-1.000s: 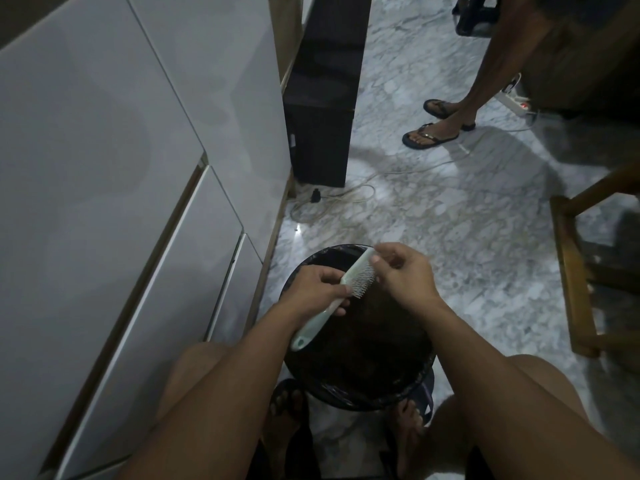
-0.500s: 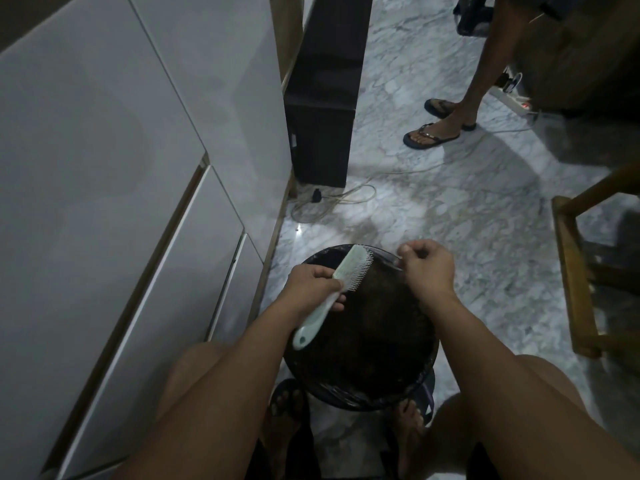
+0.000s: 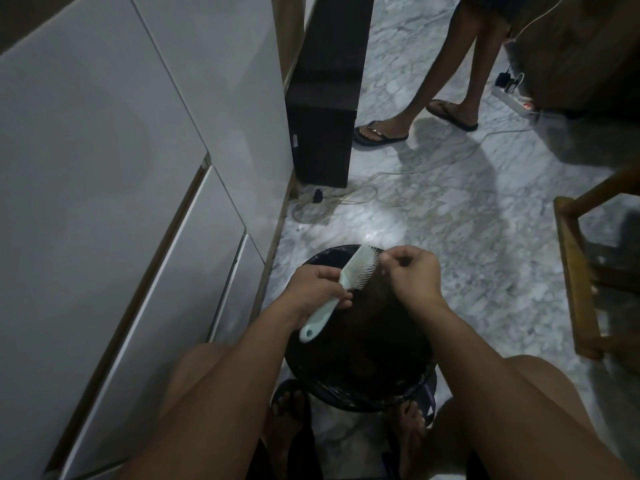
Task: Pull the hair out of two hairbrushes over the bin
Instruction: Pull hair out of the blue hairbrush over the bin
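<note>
A pale mint-green hairbrush (image 3: 346, 282) is held over a round black bin (image 3: 363, 389) lined with a dark bag. My left hand (image 3: 317, 289) grips the brush at the neck, with the handle end pointing down toward me and the bristles facing right. My right hand (image 3: 412, 271) is pinched together right at the tips of the upper bristles; any hair between its fingers is too fine to see. Only one hairbrush is in view.
White cabinet doors (image 3: 121, 202) run along the left. A dark speaker box (image 3: 325, 98) stands beyond the bin, with a coiled cable (image 3: 332, 202) at its foot. Another person's legs in flip-flops (image 3: 381, 133) are on the marble floor ahead. A wooden chair frame (image 3: 575, 282) stands right.
My right hand pulled away to the right from the bristles, then came back to the brush head. The other person stepped closer and to the left. My left hand kept the brush nearly still.
</note>
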Available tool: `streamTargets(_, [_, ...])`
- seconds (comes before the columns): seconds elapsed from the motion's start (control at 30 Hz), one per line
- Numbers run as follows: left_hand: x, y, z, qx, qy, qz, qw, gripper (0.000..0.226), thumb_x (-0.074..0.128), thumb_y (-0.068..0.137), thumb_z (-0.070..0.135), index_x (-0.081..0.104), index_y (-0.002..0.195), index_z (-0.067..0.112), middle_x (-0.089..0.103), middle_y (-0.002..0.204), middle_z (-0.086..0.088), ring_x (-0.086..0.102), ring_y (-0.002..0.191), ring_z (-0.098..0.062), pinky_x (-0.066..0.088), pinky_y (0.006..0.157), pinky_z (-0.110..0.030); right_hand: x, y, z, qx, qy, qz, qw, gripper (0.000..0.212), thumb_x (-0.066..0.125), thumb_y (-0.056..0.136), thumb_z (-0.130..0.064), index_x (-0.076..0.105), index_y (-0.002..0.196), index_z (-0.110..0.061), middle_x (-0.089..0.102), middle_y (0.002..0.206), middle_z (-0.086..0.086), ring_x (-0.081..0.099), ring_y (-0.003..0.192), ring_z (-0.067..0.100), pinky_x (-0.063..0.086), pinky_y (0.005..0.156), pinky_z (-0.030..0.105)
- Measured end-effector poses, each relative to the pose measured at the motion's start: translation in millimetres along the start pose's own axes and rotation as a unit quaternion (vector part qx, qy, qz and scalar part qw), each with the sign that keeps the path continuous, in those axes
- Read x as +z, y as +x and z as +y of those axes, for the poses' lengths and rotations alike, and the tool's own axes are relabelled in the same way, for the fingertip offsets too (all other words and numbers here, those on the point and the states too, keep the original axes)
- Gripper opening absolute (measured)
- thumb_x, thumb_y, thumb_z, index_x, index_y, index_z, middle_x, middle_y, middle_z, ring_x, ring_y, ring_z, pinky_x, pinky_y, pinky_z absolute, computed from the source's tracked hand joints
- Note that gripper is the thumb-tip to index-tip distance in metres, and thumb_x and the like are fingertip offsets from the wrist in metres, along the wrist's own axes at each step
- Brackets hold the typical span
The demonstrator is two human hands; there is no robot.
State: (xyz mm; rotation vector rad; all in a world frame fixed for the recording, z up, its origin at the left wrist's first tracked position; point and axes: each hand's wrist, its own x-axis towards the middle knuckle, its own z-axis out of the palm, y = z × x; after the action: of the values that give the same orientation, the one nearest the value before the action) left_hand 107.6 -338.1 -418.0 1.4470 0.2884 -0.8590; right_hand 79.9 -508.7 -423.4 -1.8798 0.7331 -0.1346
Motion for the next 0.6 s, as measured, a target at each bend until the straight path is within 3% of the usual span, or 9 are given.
streamTargets(0.07, [-1, 2, -1, 0.000, 0.000, 0.007, 1.000, 0.032, 0.060, 0.079, -0.019, 0.067, 0.108, -0.008, 0.069, 0.106, -0.028, 0.072, 0.080, -0.026, 0.063, 0.069, -0.032, -3, 6, 3, 0.021, 0.033, 0.010, 0.999, 0.016, 0.065, 0.088, -0.008, 0.068, 0.074, -0.014, 0.065, 0.061, 0.001, 0.057, 0.044, 0.000, 0.050, 0.061, 0.026])
streamTargets(0.13, [0, 2, -2, -0.001, -0.007, 0.004, 1.000, 0.032, 0.060, 0.079, -0.019, 0.067, 0.108, -0.007, 0.069, 0.107, -0.028, 0.073, 0.080, -0.027, 0.063, 0.070, -0.032, -4, 8, 5, 0.024, 0.038, 0.004, 0.999, 0.011, 0.062, 0.090, -0.006, 0.071, 0.084, -0.004, 0.067, 0.065, 0.002, 0.058, 0.047, 0.002, 0.051, 0.061, 0.026])
streamTargets(0.3, [1, -3, -2, 0.014, 0.003, -0.060, 0.998, 0.034, 0.064, 0.077, -0.017, 0.073, 0.100, 0.006, 0.073, 0.102, -0.021, 0.072, 0.086, -0.026, 0.062, 0.074, -0.032, -2, -1, 9, -0.021, -0.044, -0.020, 0.999, 0.019, 0.073, 0.082, -0.017, 0.074, 0.101, -0.014, 0.074, 0.092, 0.000, 0.068, 0.088, 0.014, 0.053, 0.087, 0.031])
streamTargets(0.37, [0, -4, -2, 0.009, 0.016, -0.087, 0.996, 0.036, 0.064, 0.077, -0.017, 0.073, 0.104, 0.006, 0.073, 0.105, -0.020, 0.072, 0.089, -0.025, 0.061, 0.073, -0.031, -4, 1, 7, -0.002, -0.021, -0.004, 1.000, 0.007, 0.074, 0.080, -0.013, 0.075, 0.086, -0.017, 0.073, 0.083, -0.002, 0.068, 0.084, 0.015, 0.055, 0.086, 0.032])
streamTargets(0.43, [-2, -5, -1, 0.002, 0.003, -0.097, 0.995, 0.037, 0.061, 0.079, -0.018, 0.072, 0.105, 0.005, 0.073, 0.104, -0.020, 0.072, 0.087, -0.024, 0.061, 0.070, -0.029, -8, 5, 4, 0.027, 0.016, 0.018, 0.999, 0.007, 0.072, 0.081, -0.011, 0.072, 0.076, -0.016, 0.069, 0.073, -0.001, 0.066, 0.074, 0.017, 0.056, 0.079, 0.034])
streamTargets(0.6, [2, -7, 2, 0.000, -0.022, -0.071, 0.997, 0.034, 0.056, 0.080, -0.021, 0.072, 0.095, 0.005, 0.072, 0.099, -0.020, 0.071, 0.082, -0.025, 0.062, 0.068, -0.031, -16, 15, 1, 0.090, 0.116, 0.090, 0.985, 0.014, 0.065, 0.088, -0.015, 0.068, 0.075, -0.017, 0.065, 0.063, 0.004, 0.063, 0.062, 0.017, 0.057, 0.074, 0.039])
